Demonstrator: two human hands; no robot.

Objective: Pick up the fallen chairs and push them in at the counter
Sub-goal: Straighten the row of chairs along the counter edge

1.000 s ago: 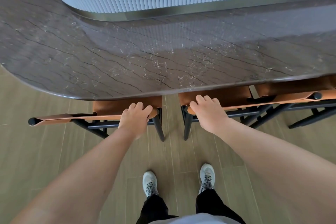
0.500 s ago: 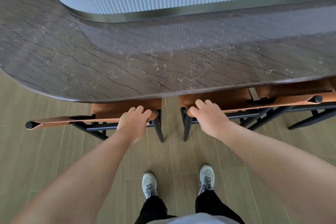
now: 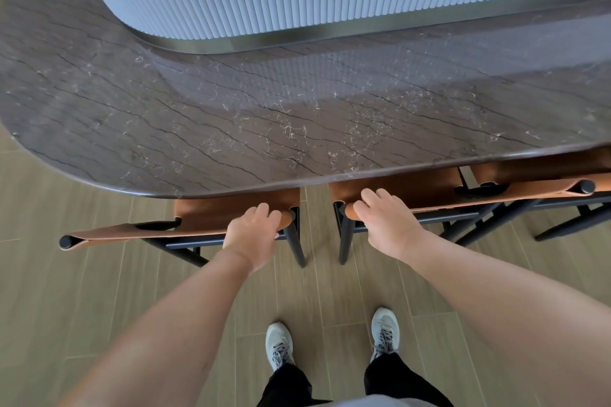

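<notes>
Hands first: left hand (image 3: 252,234) curls over backrest of left chair (image 3: 185,231); right hand (image 3: 386,221) grips top rail of right chair (image 3: 439,198). Both chairs upright, seats tucked under counter (image 3: 231,116). Risk: harder shove jams backrests or knuckles against stone edge; legs scrape floor (image 3: 82,291).

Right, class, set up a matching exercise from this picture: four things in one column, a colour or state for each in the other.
Things:
1. left hand
2. counter top
3. shoes
4. chair legs

Descriptions:
A. black
B. dark veined stone
C. grips a tan chair back
D. light grey, laced

Pairs: 1-C, 2-B, 3-D, 4-A
</notes>
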